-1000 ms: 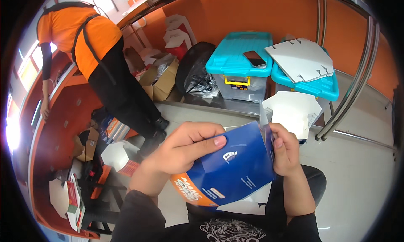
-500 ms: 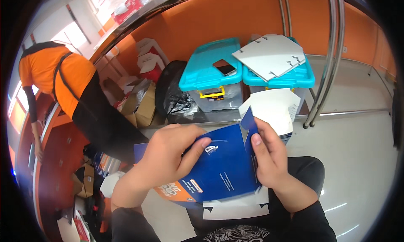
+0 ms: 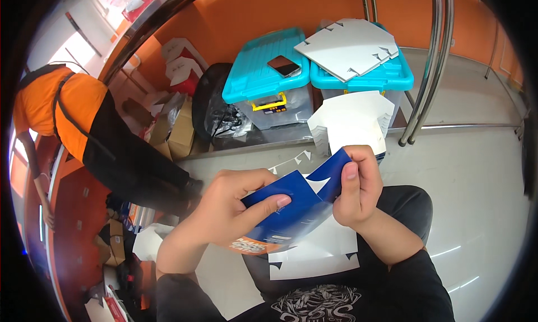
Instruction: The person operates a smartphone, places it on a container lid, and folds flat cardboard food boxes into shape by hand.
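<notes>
A blue cardboard box blank, with an orange printed end, is tilted in front of me. My left hand pinches its left part, the thumb lying on the blue face. At the far right edge my right hand grips a blue flap, thumb on top and fingers behind. Between flap and main panel a pointed white gap shows. Below the blank, a white die-cut card with notched corners rests on my lap. Just beyond my right hand stands a stack of white card blanks.
Two grey bins with turquoise lids stand ahead; a phone lies on the left lid, white cut boards on the right. Metal legs rise at right. A person in orange bends at left near cardboard boxes.
The blue blank has bent and tilted, so less of its face shows. My right hand has moved slightly up with the flap, which now leans outward. The view has shifted a little.
</notes>
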A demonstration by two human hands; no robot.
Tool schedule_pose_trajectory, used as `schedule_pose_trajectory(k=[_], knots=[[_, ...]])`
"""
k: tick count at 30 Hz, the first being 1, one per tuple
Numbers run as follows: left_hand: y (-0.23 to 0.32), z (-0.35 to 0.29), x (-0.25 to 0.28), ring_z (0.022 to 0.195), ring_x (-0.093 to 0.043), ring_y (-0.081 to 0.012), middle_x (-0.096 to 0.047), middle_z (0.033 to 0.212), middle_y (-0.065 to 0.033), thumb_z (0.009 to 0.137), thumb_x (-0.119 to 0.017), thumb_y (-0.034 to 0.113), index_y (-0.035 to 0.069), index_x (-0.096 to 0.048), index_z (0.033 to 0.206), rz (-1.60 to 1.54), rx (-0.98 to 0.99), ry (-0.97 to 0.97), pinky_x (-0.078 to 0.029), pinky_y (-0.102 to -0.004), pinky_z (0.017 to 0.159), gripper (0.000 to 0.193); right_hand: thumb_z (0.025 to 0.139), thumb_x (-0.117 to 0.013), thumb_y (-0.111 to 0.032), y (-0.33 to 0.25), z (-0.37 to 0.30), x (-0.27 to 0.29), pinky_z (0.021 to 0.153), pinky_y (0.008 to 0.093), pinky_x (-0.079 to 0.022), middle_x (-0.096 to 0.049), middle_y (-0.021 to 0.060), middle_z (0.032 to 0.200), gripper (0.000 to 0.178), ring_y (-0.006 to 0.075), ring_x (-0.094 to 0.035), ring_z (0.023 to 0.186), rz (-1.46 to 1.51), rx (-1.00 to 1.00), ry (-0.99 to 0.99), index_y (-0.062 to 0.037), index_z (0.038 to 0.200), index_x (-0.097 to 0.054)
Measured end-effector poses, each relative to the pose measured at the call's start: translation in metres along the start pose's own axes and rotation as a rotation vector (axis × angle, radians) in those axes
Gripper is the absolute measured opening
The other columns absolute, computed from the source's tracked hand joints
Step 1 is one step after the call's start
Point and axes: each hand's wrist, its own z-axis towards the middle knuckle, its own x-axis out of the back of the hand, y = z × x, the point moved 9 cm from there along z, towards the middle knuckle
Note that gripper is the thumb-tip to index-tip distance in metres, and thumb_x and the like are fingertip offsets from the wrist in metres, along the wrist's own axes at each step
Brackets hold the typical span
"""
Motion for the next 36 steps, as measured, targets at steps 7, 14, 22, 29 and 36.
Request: schedule_pose_trajectory(k=[7, 14, 22, 29, 36], knots=[[-0.031, 0.000, -0.011, 0.078, -0.070, -0.0094, -0.077, 0.084, -0.0069, 0.096, -0.080, 0.009, -0.003, -0.075, 0.099, -0.271, 0.186, -0.063, -0.054, -0.0250, 0.075, 0.013, 0.111, -0.060, -0.018, 0.017, -0.004, -0.012, 0.068, 0.0224, -0.045, -0.067, 0.0030, 0.090, 0.023, 0.0049, -0.054, 0.076, 0.355, -0.164, -0.096, 0.0041, 0.108, -0.064], [-0.023, -0.005, 0.009, 0.076, -0.069, -0.0110, -0.076, 0.085, -0.0093, 0.095, -0.080, 0.010, -0.002, -0.075, 0.096, -0.054, 0.055, -0.089, -0.052, -0.0262, 0.072, 0.012, 0.097, -0.078, 0.001, 0.036, 0.000, -0.030, 0.086, 0.0264, -0.057, -0.077, 0.0071, 0.105, 0.019, 0.0097, -0.070, 0.097, 0.502, -0.562, -0.567, 0.0067, 0.115, -0.073], [-0.034, -0.007, 0.013, 0.076, -0.068, -0.0122, -0.075, 0.084, -0.0093, 0.098, -0.079, 0.016, 0.000, -0.074, 0.101, -0.076, 0.091, -0.058, -0.053, -0.0298, 0.071, 0.017, 0.100, -0.074, 0.001, 0.048, -0.002, -0.032, 0.086, 0.0279, -0.060, -0.078, 0.0101, 0.106, 0.016, 0.0126, -0.074, 0.096, 0.609, -0.662, -0.517, 0.0074, 0.115, -0.073], [-0.042, -0.005, 0.010, 0.075, -0.067, -0.0124, -0.075, 0.084, -0.0093, 0.098, -0.079, 0.020, 0.000, -0.074, 0.103, -0.081, 0.113, -0.066, -0.052, -0.0302, 0.071, 0.021, 0.102, -0.072, 0.001, 0.052, -0.008, -0.037, 0.087, 0.0287, -0.060, -0.078, 0.0111, 0.108, 0.017, 0.0135, -0.074, 0.099, 0.724, -0.673, -0.532, 0.0070, 0.117, -0.071], [-0.071, 0.000, -0.013, 0.071, -0.065, -0.0159, -0.072, 0.081, -0.0125, 0.095, -0.079, 0.019, -0.002, -0.075, 0.104, -0.180, 0.159, -0.122, -0.051, -0.0338, 0.069, 0.023, 0.096, -0.081, -0.009, 0.033, -0.004, -0.039, 0.090, 0.0322, -0.057, -0.077, 0.0119, 0.112, 0.032, 0.0183, -0.073, 0.099, 0.063, -0.417, -0.511, 0.0035, 0.122, -0.070]])
